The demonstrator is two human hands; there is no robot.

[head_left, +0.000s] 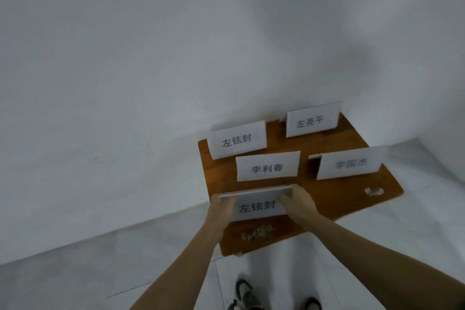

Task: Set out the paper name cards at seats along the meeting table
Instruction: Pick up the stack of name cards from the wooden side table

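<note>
2 hands hold 1 white folded paper name card (259, 207) at the brown wooden table's (352, 199) 6 o'clock edge.
The left hand (221, 209) grips the card's 9 o'clock end, the right hand (299, 205) its 3 o'clock end, fingers (288, 199) curled round it. Beyond stand 4 more: the centre card (268, 167) at 12 o'clock, the left rear card (236, 142) at 11, the right rear card (310, 121) at 1, the right card (351, 164) at 2.

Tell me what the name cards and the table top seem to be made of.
Name cards: thin white matte paper, folded into tents with black printed characters; the held card, gripped by the left hand and right hand, shows a pinkish top edge. Table top: probably varnished wood or veneer; reddish-brown, glossy reflections.
</note>
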